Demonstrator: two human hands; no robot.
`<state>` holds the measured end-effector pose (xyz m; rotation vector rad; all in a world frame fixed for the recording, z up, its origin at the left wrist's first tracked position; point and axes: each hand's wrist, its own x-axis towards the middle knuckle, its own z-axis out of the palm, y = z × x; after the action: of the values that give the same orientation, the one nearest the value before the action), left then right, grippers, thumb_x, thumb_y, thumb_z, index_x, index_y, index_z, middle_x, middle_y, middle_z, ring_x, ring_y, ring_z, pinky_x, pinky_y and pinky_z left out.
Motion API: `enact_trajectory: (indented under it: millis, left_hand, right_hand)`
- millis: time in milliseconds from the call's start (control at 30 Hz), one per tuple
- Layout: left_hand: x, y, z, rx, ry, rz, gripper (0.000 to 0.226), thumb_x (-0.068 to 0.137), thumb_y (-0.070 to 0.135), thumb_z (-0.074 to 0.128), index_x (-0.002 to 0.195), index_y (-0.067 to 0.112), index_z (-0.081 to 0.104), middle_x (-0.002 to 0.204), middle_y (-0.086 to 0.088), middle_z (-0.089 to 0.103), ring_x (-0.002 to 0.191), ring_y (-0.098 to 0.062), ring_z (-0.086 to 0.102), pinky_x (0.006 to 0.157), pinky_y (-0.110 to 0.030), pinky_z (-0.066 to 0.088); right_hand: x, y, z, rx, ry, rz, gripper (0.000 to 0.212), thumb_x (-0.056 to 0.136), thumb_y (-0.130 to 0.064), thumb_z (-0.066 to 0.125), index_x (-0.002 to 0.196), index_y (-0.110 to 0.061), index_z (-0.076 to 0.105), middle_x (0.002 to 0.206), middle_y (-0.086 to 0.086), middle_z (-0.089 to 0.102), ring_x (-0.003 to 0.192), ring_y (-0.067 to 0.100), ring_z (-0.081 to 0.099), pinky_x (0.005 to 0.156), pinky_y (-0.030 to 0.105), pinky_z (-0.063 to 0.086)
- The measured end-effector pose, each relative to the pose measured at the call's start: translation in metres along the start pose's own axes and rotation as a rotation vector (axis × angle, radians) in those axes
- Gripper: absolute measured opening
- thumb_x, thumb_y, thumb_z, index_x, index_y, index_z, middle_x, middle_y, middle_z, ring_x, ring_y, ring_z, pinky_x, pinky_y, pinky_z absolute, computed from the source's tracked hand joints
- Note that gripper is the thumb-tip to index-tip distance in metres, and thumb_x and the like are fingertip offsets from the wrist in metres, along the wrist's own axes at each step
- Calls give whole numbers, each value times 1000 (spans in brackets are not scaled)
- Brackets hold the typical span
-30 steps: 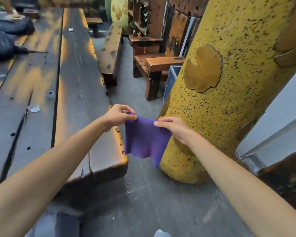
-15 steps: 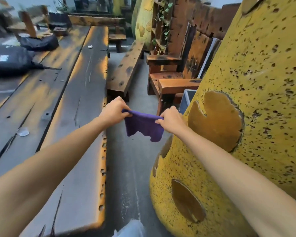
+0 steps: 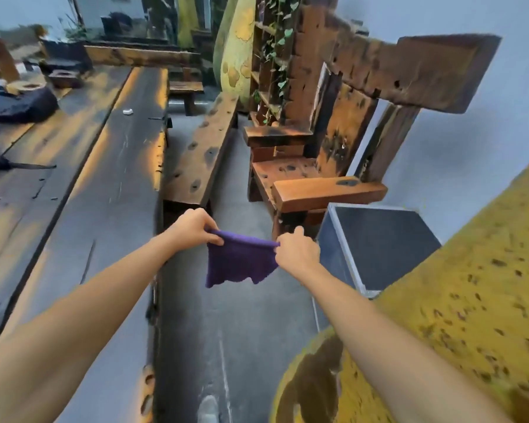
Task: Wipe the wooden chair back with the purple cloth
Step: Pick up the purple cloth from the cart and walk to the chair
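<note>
A purple cloth (image 3: 237, 264) hangs over the grey floor, stretched by its top edge between my two hands. My left hand (image 3: 193, 228) pinches its left corner and my right hand (image 3: 297, 253) pinches its right corner. The wooden chair (image 3: 318, 178) stands ahead and to the right, beyond the cloth. Its chair back (image 3: 345, 129) is a worn upright plank under a thick dark top beam (image 3: 416, 71). The near armrest (image 3: 327, 193) is a broad brown slab. Neither hand touches the chair.
A long dark wooden table (image 3: 83, 184) runs along my left, with a bench (image 3: 202, 154) beside it. A big yellow spotted sculpture (image 3: 455, 300) fills the lower right. A dark metal-edged box (image 3: 376, 248) sits between the sculpture and the chair. Grey floor (image 3: 226, 331) runs ahead between them.
The view has moved forward and lifted, so the chair is closer and the sculpture has slid to the right. Both hands kept hold of the cloth, now bunched shorter between them.
</note>
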<state>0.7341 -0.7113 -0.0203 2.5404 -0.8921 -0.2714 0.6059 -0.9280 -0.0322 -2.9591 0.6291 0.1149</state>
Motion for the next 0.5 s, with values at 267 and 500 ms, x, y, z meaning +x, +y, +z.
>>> enact_trajectory:
  millis: [267,500]
  left_hand:
    - [202,-48,-55,47,8,128,19,86,30,75,99,18,81,89,0,77,84,-19,69,81,-39,56]
    - [372,-27,-107,83,130,217,19,89,20,64,102,27,76,100,3,75,97,-23,68,82,-41,56]
  right_hand:
    - [187,-16,-50,366,-150,233,24,87,-19,50,106,-21,64,96,5,78,92,30,72,82,35,56]
    - [333,3,-105,791,38,330,36,89,-10,30,104,-17,62,69,8,76,54,23,73,65,37,64]
